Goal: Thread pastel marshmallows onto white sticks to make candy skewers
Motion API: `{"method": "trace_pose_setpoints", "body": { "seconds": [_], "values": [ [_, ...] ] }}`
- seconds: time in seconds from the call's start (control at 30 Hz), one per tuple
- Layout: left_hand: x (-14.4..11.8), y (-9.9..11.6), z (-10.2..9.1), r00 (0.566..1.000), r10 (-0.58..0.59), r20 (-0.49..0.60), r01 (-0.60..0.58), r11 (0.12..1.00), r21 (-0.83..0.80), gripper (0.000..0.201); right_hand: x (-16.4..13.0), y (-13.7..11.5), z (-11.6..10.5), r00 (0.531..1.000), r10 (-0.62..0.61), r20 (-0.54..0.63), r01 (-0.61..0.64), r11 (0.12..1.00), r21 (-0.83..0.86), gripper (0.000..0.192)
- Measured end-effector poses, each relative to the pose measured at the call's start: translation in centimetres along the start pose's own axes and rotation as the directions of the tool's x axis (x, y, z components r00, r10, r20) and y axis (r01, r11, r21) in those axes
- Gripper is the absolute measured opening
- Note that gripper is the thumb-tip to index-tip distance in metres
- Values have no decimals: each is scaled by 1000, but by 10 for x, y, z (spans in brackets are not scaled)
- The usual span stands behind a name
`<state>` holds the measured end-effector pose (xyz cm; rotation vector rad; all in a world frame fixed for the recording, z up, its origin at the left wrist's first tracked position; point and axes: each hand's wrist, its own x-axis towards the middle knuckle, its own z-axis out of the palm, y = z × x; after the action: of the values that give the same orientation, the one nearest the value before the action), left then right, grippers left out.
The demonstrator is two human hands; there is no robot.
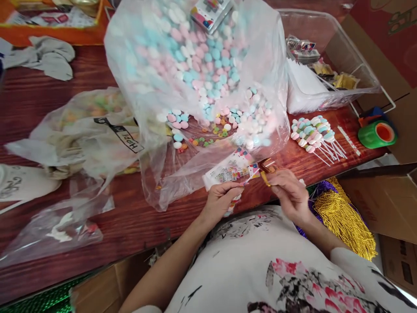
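- Worktop (130, 226): dark red wood, person sits or stands at the near edge.
- Big clear bag (124, 56): middle of worktop, bulk toward the far edge, mouth toward the near edge. Full of pink, blue and white candies (215, 54); some orange and green rings (203, 141) near its mouth.
- Clear tub (339, 95): by the right edge, far side. Holds white sheets and small packets.
- Smaller bag (74, 126): left half, just beside the big bag, black printed strip on it.
- Pile of candy sticks (316, 132): right end, between tub and near edge, white sticks pointing toward the near edge.
- Printed packet (226, 169): near edge, right of middle, just beyond the hands.
- Left hand (223, 195): pinched on a thin pale stick (250, 176), over the near edge. Pastel candies show below it, partly hidden; can't tell if they're joined to the stick.
- Right hand (289, 191): apart from the left, just right of it, thumb and finger clamped on a gold strip (265, 178).
- Green tape roll (373, 135): near right corner.
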<state>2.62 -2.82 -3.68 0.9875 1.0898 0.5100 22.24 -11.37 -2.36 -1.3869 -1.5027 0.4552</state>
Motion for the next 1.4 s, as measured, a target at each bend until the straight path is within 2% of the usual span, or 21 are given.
{"method": "trace_pose_setpoints", "body": {
  "seconds": [0.1, 0.23, 0.33, 0.5, 0.63, 0.7, 0.73, 0.8, 0.9, 0.97, 1.03, 1.07, 1.1, 1.13, 1.17, 1.2, 1.23, 1.27, 1.3, 1.37, 1.4],
  "values": [
    [1, 6, 11, 996, 83, 40, -82, 996, -17, 21, 5, -5, 29, 992, -121, 41, 122, 992, -36, 28],
    [-2, 11, 9, 984, 172, 54, -172, 985, -6, 20, 8, 3, 55, 993, -115, -3, 114, 990, -81, 37],
    [-5, 10, 2, 981, 176, 78, -176, 984, -8, 18, 12, 8, 59, 996, -74, 47, 75, 997, -16, 35],
    [-3, 8, -3, 960, 274, 50, -276, 960, 39, 14, 14, 5, 60, 995, -21, 95, 14, 998, 68, 32],
    [-1, 8, -8, 957, 284, 51, -286, 958, 34, 13, 4, 2, 60, 998, 67, 4, -67, 986, 154, 27],
    [0, 8, -10, 958, 283, 43, -285, 958, 41, 14, -2, 3, 60, 984, 172, -56, -155, 963, 221, 17],
    [1, 8, -10, 955, 293, 46, -295, 954, 49, 15, -4, 3, 61, 972, 232, -42, -213, 940, 266, 10],
    [2, 8, -9, 934, 349, 78, -354, 932, 77, 15, -6, 6, 62, 930, 358, 82, -362, 855, 373, 7],
    [2, 11, -6, 859, 479, 182, -505, 851, 146, 14, 0, 13, 61, 833, 449, 323, -553, 667, 499, 18],
    [1, 15, -5, 809, 524, 266, -579, 791, 200, 16, 7, 22, 57, 789, 416, 453, -612, 597, 518, 24],
    [0, 19, -6, 792, 498, 354, -595, 760, 262, 19, 16, 30, 50, 754, 300, 585, -616, 633, 469, 28],
    [0, 21, -7, 798, 457, 392, -580, 759, 296, 21, 19, 33, 46, 742, 225, 632, -575, 698, 426, 29],
    [0, 23, -9, 815, 395, 425, -544, 773, 325, 22, 22, 34, 42, 746, 139, 652, -481, 789, 383, 28],
    [0, 24, -11, 836, 313, 450, -486, 803, 345, 22, 25, 34, 38, 764, 36, 645, -322, 887, 332, 27],
    [1, 26, -13, 857, 213, 470, -403, 845, 352, 21, 27, 32, 34, 780, -89, 620, -103, 958, 266, 26],
    [2, 28, -15, 864, 92, 495, -293, 891, 346, 20, 28, 28, 31, 774, -230, 590, 147, 972, 186, 25],
    [3, 30, -17, 849, -39, 527, -161, 931, 328, 18, 28, 23, 28, 737, -375, 562, 387, 916, 105, 23],
    [4, 31, -18, 812, -164, 561, -24, 950, 311, 17, 29, 17, 25, 669, -506, 544, 583, 812, 38, 22],
    [5, 33, -19, 760, -270, 592, 100, 947, 304, 15, 29, 12, 23, 587, -609, 533, 723, 691, -6, 20],
    [7, 35, -20, 658, -409, 633, 258, 911, 320, 12, 30, 2, 20, 443, -743, 501, 867, 497, -30, 17],
    [9, 36, -21, 624, -444, 643, 290, 896, 337, 11, 30, -1, 20, 397, -783, 479, 898, 440, -24, 14]
  ]
}}
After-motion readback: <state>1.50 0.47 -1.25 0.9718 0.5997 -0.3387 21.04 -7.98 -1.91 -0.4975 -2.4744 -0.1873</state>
